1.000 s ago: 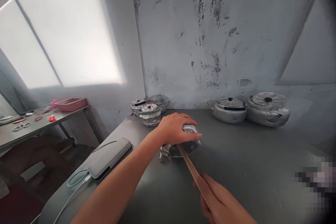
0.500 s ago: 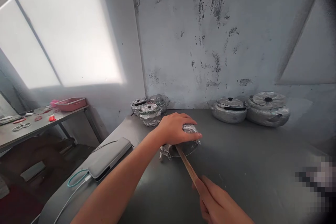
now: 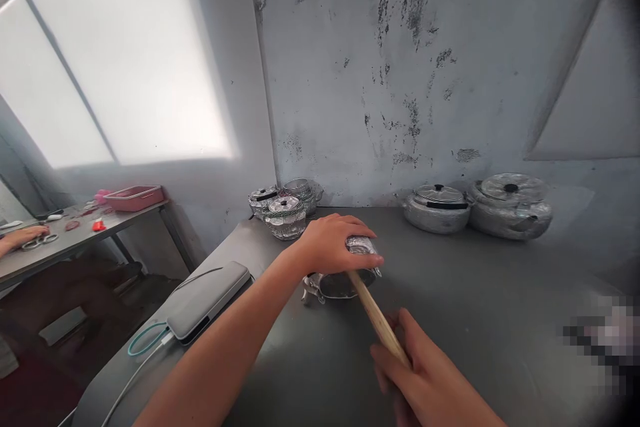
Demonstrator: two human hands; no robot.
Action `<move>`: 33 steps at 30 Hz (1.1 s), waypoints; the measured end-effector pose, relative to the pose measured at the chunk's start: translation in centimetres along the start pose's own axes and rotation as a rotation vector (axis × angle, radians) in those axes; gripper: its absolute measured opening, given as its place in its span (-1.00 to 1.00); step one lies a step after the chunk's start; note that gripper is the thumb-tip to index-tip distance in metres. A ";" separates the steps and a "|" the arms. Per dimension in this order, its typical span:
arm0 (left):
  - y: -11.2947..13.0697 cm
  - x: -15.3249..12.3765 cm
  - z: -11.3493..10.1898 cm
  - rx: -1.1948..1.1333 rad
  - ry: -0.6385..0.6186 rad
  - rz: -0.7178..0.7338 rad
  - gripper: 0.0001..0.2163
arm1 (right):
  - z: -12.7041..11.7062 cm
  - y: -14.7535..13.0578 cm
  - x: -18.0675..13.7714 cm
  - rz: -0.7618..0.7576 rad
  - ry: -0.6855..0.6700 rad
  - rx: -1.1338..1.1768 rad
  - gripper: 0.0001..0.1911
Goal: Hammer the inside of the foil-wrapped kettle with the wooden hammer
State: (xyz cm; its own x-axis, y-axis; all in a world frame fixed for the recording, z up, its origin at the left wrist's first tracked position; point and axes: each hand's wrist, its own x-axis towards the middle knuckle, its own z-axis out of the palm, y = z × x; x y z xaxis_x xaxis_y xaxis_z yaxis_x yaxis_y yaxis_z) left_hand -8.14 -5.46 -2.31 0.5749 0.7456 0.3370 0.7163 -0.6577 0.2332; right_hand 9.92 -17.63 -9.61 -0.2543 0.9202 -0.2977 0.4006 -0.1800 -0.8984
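A small silver metal pot (image 3: pixel 345 280) lies on its side on the grey metal table (image 3: pixel 480 307). My left hand (image 3: pixel 333 243) lies over the top of the pot, fingers curled round it, holding it down. My right hand (image 3: pixel 425 380) is closed round a wooden stick (image 3: pixel 375 313) near the bottom of the view. The stick slants up and to the left, and its far end reaches into the pot's mouth under my left hand.
Small patterned lidded pots (image 3: pixel 285 210) stand at the back left of the table, two larger lidded pots (image 3: pixel 475 210) at the back right. A grey power bank (image 3: pixel 207 300) with a cable lies at the left edge. Another person's hand (image 3: pixel 20 238) rests on a side table holding a pink tray (image 3: pixel 135 198).
My right hand has moved up and forward along the stick's line, and the stick's tip has shifted slightly right inside the pot. A person's hand has appeared on the side table.
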 end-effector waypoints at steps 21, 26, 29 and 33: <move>-0.1 -0.2 -0.5 -0.043 -0.022 -0.012 -0.54 | 0.0 -0.1 -0.1 -0.127 0.064 -0.130 -0.66; -0.1 -0.2 -0.5 -0.040 -0.018 -0.006 -0.55 | 0.0 1.4 0.2 -0.179 0.001 -0.217 -0.63; -0.1 -0.1 -0.4 -0.035 -0.013 -0.002 -0.56 | -0.1 1.4 0.3 -0.186 -0.020 -0.264 -0.59; 0.0 -0.1 -0.4 -0.034 -0.006 0.003 -0.56 | -0.4 0.8 0.5 -0.212 0.003 -0.304 -0.53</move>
State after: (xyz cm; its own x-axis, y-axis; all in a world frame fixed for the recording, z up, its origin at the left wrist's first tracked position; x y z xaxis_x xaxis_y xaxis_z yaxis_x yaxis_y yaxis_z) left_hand -8.38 -5.58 -2.05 0.5792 0.7445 0.3320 0.7011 -0.6627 0.2632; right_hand 10.49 -17.17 -10.31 -0.3576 0.9269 -0.1138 0.5826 0.1262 -0.8029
